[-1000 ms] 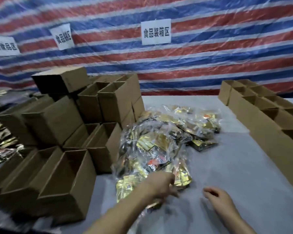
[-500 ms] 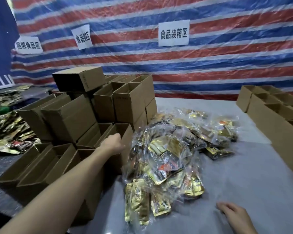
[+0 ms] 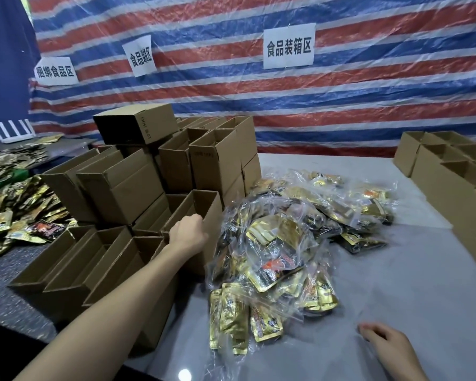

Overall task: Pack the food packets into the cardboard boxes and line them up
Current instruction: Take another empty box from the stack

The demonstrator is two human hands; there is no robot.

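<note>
A heap of gold and black food packets (image 3: 291,243) in clear plastic bags lies in the middle of the grey table (image 3: 410,270). Left of it stands a stack of open brown cardboard boxes (image 3: 127,188). My left hand (image 3: 187,233) reaches out and grips the near rim of one open box (image 3: 208,207) at the stack's right side, its fingers hidden over the edge. My right hand (image 3: 388,343) rests on the table at the lower right, fingers loosely bent and holding nothing.
A row of open boxes (image 3: 451,171) lines the table's right side. More loose packets (image 3: 19,207) lie on a surface at the far left. A striped tarp with paper signs (image 3: 288,46) hangs behind the table.
My left hand left the packet heap, swung left to the box stack and now grips an open box's rim. My right hand stayed on the table. The view turned left.
</note>
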